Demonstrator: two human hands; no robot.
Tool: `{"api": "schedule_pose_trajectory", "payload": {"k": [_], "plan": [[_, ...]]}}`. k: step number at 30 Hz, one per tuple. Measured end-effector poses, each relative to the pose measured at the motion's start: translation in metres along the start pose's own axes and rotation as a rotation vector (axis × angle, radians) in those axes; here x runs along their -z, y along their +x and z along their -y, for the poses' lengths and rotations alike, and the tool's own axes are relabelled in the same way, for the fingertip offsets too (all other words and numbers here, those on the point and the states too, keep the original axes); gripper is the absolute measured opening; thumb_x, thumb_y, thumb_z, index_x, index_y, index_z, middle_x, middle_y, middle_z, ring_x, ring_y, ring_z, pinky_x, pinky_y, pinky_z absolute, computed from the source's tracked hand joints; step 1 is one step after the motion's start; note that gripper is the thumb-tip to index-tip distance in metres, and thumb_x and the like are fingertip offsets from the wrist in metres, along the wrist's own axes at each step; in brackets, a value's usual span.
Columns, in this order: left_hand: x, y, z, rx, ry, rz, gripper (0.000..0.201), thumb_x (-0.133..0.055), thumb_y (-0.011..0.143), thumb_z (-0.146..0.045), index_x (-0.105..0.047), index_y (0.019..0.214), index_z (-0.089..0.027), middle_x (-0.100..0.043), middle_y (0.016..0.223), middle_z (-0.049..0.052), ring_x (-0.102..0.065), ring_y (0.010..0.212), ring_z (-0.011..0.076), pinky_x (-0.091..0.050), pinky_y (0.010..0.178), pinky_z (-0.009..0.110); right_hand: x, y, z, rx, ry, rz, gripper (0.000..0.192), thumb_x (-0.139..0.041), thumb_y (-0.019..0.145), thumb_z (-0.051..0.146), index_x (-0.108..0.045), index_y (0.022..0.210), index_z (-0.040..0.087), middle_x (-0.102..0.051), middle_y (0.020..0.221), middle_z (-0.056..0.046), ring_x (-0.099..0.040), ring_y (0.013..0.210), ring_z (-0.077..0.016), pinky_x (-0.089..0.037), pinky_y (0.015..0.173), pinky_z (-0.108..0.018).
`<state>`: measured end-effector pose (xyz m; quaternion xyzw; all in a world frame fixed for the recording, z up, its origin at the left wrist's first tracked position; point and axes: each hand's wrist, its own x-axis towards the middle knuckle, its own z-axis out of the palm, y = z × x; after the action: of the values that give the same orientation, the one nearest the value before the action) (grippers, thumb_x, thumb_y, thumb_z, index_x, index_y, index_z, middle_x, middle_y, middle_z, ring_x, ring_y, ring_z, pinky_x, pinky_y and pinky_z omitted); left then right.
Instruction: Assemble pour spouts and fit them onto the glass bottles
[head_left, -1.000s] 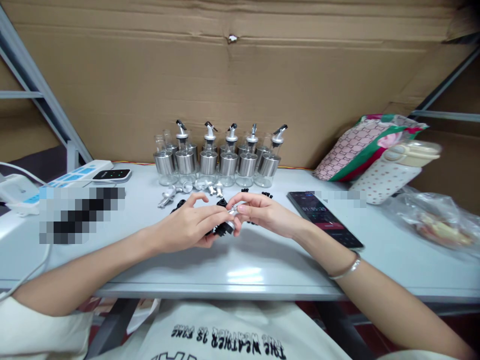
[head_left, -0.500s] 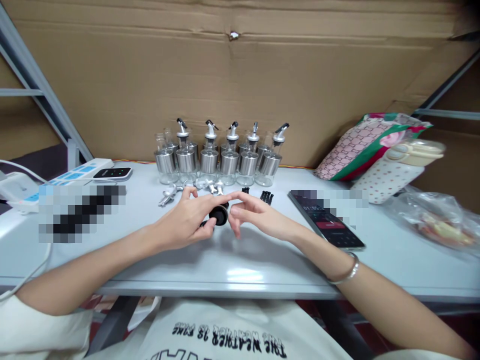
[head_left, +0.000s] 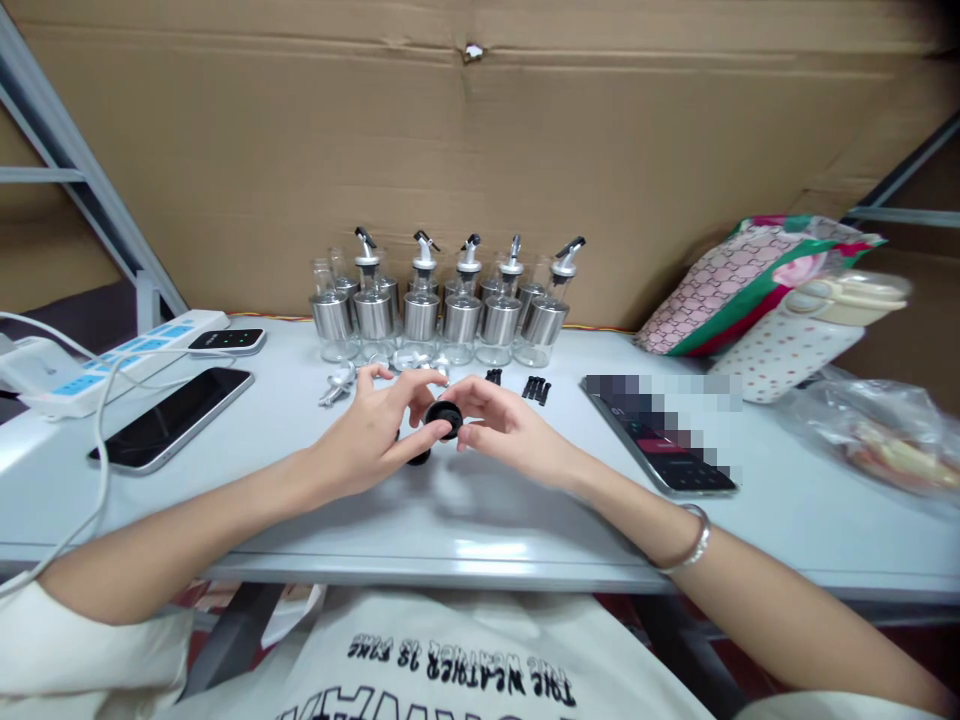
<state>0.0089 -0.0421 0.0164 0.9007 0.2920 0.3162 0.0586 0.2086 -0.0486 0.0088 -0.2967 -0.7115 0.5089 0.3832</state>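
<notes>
Near the middle of the table, my left hand [head_left: 371, 430] and my right hand [head_left: 521, 428] meet around a black round cap [head_left: 444, 408]. My left thumb lies across its hollow face, while my right thumb and fingers pinch its right side. Another black piece [head_left: 418, 458] shows partly below my left hand, mostly hidden. Silver pourer spouts [head_left: 341, 384] lie just beyond my left hand. Short black parts [head_left: 537, 388] lie in small groups beyond my right hand. Behind them stand glass bottles with steel sleeves [head_left: 462, 318], several topped by silver pourers with black flip lids [head_left: 567, 258].
At left are a power strip [head_left: 150, 360], a small black-screened device [head_left: 226, 342], a phone [head_left: 176, 418] and a white cable. To the right lie another phone [head_left: 660, 440], a patterned bag [head_left: 739, 285], a spotted bottle [head_left: 799, 345] and a plastic bag [head_left: 892, 440]. Cardboard [head_left: 375, 150] stands behind.
The black cap has tilted so its hollow face shows more. My right fingers have closed in on its side, and a second black piece has come into sight under my left hand.
</notes>
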Motion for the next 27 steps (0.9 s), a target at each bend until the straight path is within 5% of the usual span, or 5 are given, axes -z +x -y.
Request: {"api": "schedule_pose_trajectory", "payload": {"k": [8, 17, 27], "plan": [[0.001, 0.001, 0.001, 0.024, 0.013, 0.091, 0.034, -0.031, 0.094, -0.043, -0.045, 0.078, -0.017, -0.053, 0.069, -0.003, -0.046, 0.062, 0.0136, -0.023, 0.079, 0.039, -0.002, -0.001, 0.007, 0.107, -0.137, -0.074, 0.023, -0.057, 0.072, 0.018, -0.051, 0.094, 0.02, -0.058, 0.095, -0.005, -0.055, 0.092, -0.0182, -0.045, 0.074, -0.031], [0.0, 0.001, -0.001, 0.035, 0.03, 0.099, 0.028, -0.032, 0.089, -0.037, -0.047, 0.077, -0.017, -0.053, 0.068, -0.002, -0.047, 0.063, 0.0135, -0.024, 0.079, 0.039, -0.002, -0.003, 0.009, 0.069, -0.344, -0.054, 0.027, -0.055, 0.072, 0.02, -0.048, 0.098, 0.02, -0.06, 0.076, 0.001, -0.053, 0.068, -0.013, -0.044, 0.065, -0.028], [-0.001, 0.0, 0.0, 0.055, 0.009, 0.155, 0.022, -0.036, 0.084, -0.036, -0.047, 0.079, -0.017, -0.053, 0.07, -0.002, -0.047, 0.066, 0.014, -0.025, 0.084, 0.043, -0.003, -0.004, 0.011, 0.073, -0.37, -0.036, 0.029, -0.051, 0.069, 0.019, -0.047, 0.098, 0.019, -0.062, 0.073, 0.0, -0.056, 0.065, -0.0132, -0.045, 0.062, -0.027]]}}
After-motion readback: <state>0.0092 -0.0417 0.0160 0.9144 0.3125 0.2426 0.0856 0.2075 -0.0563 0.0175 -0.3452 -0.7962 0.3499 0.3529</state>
